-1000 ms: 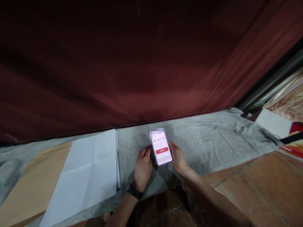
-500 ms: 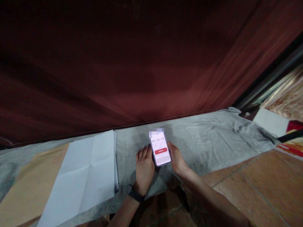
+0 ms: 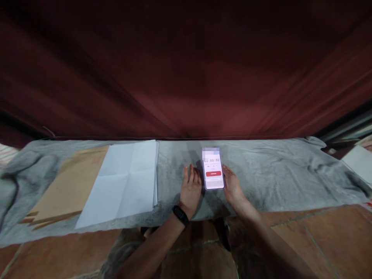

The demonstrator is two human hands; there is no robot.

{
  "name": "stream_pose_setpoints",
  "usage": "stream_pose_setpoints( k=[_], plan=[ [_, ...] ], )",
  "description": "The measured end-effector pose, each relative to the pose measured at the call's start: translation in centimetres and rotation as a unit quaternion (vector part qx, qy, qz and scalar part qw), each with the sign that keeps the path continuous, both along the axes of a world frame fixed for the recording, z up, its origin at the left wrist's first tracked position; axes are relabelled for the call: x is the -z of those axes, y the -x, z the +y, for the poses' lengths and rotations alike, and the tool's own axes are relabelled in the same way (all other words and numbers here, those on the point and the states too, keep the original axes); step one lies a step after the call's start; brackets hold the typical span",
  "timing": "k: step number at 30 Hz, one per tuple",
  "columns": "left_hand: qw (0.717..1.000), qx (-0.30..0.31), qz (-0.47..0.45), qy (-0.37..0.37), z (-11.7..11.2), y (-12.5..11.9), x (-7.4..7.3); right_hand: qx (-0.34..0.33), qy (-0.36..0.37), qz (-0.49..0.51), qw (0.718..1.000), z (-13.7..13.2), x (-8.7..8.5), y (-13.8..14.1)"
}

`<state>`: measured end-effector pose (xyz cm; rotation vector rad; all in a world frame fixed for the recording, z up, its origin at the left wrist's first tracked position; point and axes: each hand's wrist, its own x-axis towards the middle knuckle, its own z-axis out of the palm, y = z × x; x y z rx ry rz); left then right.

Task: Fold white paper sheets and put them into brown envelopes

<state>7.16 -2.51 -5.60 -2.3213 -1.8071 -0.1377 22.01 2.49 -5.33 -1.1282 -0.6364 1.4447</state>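
A phone (image 3: 213,180) with a lit screen stands out in the middle of the head view; its timer reads about two seconds above a red button. My right hand (image 3: 233,186) grips the phone along its right edge, with the fingers partly hidden behind it. Just left of the phone, my left hand (image 3: 191,190) is open with its fingers stretched out, apart from the phone, over the grey cloth (image 3: 174,162). It wears a black wristband. To its left lies a stack of creased white paper (image 3: 128,174), beside brown envelopes or brown paper sheets (image 3: 72,178).
A dark red curtain (image 3: 186,97) hangs behind the cloth-covered surface. Brown floor tiles (image 3: 314,236) show in front and below. A white object (image 3: 359,164) sits at the far right edge.
My left hand has come away from the phone and its fingers have straightened. The phone stays in my right hand, its timer one second further. My view has levelled and turned left.
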Motion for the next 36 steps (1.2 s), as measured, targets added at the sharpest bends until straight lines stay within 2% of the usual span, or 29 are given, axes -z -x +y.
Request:
stream_pose_setpoints(
  k=[6, 11, 18, 29, 36],
  plan=[
    [1.0, 0.008, -0.016, 0.016, 0.1, 0.2, 0.2, -0.002, -0.002, -0.007, 1.0, 0.4, 0.2, -0.5],
    [1.0, 0.013, 0.018, -0.004, 0.0, 0.4, 0.1, 0.014, -0.003, 0.006, 1.0, 0.4, 0.3, -0.4],
    [1.0, 0.013, -0.013, -0.023, 0.1, 1.6, 0.5, 0.029, -0.009, 0.037, 0.999, 0.7, 0.1, -0.7],
    [0.999, 0.035, 0.03, -0.017, 0.2, 2.9, 1.2, 0.051, -0.004, 0.038, 0.998, 1.9, 0.1, -3.0],
    [0.998, 0.044, 0.044, -0.026, 0.2, 3.1, 0.9, 0.066, -0.021, 0.037, 0.997, 3.1, 0.1, -5.5]
  ],
)
